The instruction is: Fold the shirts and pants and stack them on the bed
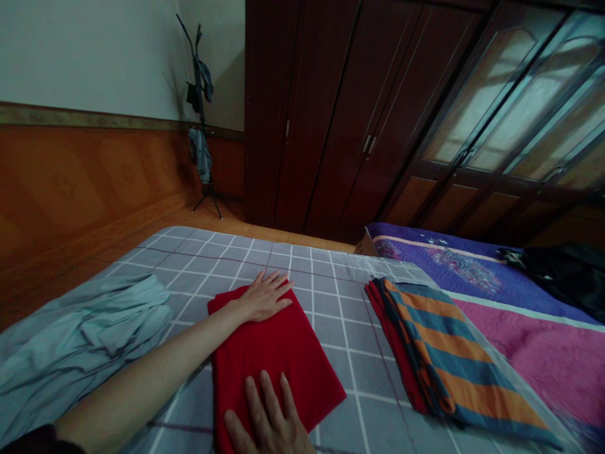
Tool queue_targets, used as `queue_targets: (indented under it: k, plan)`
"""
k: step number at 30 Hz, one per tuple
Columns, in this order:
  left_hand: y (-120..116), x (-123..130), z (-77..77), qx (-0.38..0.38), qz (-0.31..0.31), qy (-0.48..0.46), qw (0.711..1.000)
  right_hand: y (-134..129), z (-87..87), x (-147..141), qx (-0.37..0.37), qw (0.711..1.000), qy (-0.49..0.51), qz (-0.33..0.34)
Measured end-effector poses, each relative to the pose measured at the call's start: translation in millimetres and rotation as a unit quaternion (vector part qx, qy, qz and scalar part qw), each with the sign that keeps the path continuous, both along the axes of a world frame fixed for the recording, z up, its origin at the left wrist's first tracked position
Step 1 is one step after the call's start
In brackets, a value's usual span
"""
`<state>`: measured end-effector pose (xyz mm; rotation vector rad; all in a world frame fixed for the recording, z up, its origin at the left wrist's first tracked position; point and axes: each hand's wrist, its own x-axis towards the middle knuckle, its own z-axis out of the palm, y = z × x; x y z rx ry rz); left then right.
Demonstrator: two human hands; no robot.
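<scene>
A folded red cloth [278,353], seemingly a garment, lies flat on the grey checked bedsheet [331,302]. My left hand [265,296] rests palm down on its far part, fingers spread and pointing away to the right. Nearer to me, my right hand [271,419] also lies on the red cloth with its fingers apart; its wrist is cut off by the bottom edge of the view. Neither hand grips anything. To the right sits a stack of folded clothes, with an orange and blue striped garment [467,340] on top and a red one [394,347] showing at its left side.
A crumpled pale green cloth [94,340] lies at the left. Beyond the sheet on the right is a purple and pink bedcover [510,315] with a dark heap [562,274] on it. Dark wooden wardrobes [331,113] and a coat stand [202,126] stand behind.
</scene>
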<state>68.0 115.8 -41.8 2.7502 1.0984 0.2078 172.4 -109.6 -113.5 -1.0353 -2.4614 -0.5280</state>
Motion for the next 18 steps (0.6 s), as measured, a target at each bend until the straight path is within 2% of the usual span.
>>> queue_targets:
  k: [4,6,7,9,12,15,18]
  plan:
    - [19,-32,3.4,0.002,0.167,0.012,0.986,1,-1.6,-1,0.034,0.999,0.012,-0.013]
    - [16,-45,8.3,0.009,0.198,0.006,0.980,2,-3.7,-1,0.051,0.998,0.015,-0.013]
    - [10,-50,9.8,0.011,0.192,0.000,0.981,2,-5.1,-1,0.051,0.999,0.014,-0.011]
    - [-11,-59,9.3,0.013,0.138,-0.015,0.990,3,-8.7,-1,0.050,0.999,0.017,-0.010]
    - [-43,-70,0.1,0.004,0.062,-0.018,0.998,4,-16.7,-3,0.035,0.999,0.030,-0.013]
    - [-53,-81,-10.0,-0.012,0.088,-0.011,0.996,2,-33.3,-7,-0.066,0.997,0.033,-0.028]
    - [-44,-89,-13.4,-0.015,0.109,-0.016,0.994,-3,-59.0,-13,-0.152,0.984,0.051,-0.076]
